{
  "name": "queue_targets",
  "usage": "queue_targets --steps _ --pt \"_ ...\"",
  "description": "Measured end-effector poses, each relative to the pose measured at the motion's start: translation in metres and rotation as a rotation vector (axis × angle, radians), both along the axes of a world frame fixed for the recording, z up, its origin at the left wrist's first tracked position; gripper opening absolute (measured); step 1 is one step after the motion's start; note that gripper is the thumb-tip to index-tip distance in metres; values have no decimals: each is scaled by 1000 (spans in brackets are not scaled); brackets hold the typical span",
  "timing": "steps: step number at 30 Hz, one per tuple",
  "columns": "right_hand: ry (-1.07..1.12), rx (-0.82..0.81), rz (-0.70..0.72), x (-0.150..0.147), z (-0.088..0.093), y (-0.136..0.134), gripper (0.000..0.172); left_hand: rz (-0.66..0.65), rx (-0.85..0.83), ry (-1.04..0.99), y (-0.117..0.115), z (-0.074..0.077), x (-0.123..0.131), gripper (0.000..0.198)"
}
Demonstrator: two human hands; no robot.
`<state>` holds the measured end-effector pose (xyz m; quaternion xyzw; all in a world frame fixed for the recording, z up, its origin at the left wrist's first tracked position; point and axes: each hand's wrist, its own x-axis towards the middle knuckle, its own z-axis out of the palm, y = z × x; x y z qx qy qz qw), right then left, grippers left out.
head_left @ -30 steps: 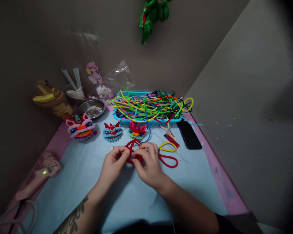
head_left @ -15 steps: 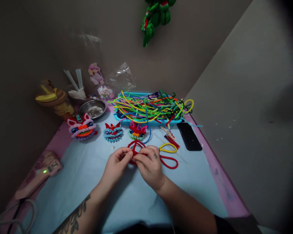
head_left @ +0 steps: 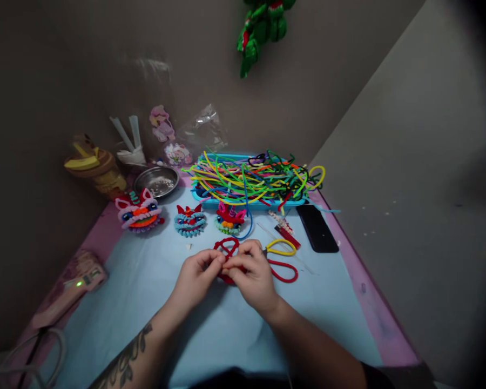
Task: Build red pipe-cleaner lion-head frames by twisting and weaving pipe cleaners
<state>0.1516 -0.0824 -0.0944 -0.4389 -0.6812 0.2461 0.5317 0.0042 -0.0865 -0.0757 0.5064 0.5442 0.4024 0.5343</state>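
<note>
Between my hands is a red pipe-cleaner frame (head_left: 227,244) bent into a round, crossed shape, partly covered by my fingers. My left hand (head_left: 198,275) pinches its near left side between thumb and forefinger. From the right, my right hand (head_left: 254,276) grips the same frame, its fingertips almost meeting the left ones. Beside my right hand lie scissors with one yellow and one red handle (head_left: 284,272); the hand hides their blades. Just beyond the frame sit small pipe-cleaner lion heads, one red and pink (head_left: 230,219) and one light blue (head_left: 190,221).
A blue tray (head_left: 214,205) heaped with colourful pipe cleaners stands at the back. At left are a larger lilac lion head (head_left: 140,212), a metal bowl (head_left: 157,182) and a pink glue gun (head_left: 71,292). A black phone (head_left: 318,228) and a red lighter (head_left: 288,236) lie right.
The red frame has tilted and dropped slightly towards me, and my right fingers have shifted their hold on it. The whole view has moved a little.
</note>
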Motion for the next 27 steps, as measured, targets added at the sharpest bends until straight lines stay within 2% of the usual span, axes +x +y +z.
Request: queue_targets --steps 5,10,15,21,25,27 --pt "260 -278 -34 1 -6 5 6 8 156 194 -6 0 2 22" --pt "398 -389 -47 -1 -15 6 4 1 271 296 -8 2 3 21" --pt "479 -457 -33 -5 -15 8 6 12 331 353 -7 -2 3 15" --pt "463 -511 -2 -7 -13 7 10 16 379 374 -6 -5 3 13" --pt "282 -409 -46 1 -3 8 5 5 262 331 -6 -3 -1 20" --pt "184 -350 -37 6 1 9 17 -19 213 302 -5 -2 -3 22"
